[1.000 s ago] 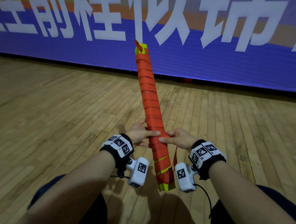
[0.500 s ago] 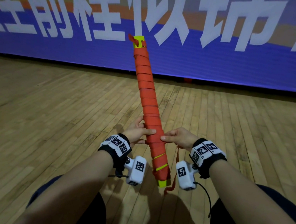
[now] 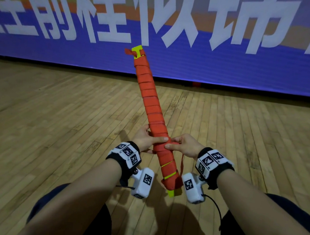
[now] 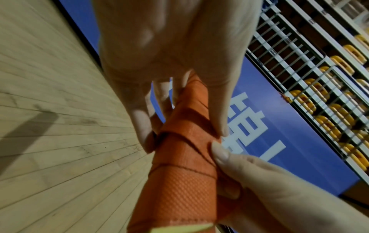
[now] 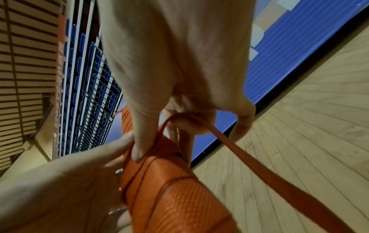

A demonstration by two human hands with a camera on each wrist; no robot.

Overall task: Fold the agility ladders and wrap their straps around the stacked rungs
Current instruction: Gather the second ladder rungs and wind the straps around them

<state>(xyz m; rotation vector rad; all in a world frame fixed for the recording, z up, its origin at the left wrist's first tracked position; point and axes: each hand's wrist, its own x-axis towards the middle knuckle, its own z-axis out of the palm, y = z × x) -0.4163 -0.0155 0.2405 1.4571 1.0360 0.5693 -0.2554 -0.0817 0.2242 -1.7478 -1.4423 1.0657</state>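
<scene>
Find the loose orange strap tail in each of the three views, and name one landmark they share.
Head: loose orange strap tail hangs right of the orange-wrapped rung bundle, below the right hand.
Left wrist: not in view.
Right wrist: strap tail runs from the fingers to the lower right.
Shared landmark: blue banner with white lettering.

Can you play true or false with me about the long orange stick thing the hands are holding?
1. Both hands hold the bundle. True: the left hand and right hand grip it.
2. It lies flat on the floor. False: it is held up, tilted.
3. Its ends are yellow. True.
4. The banner is green. False: it is blue.
5. A loose strap hangs from the right hand. True.
</scene>
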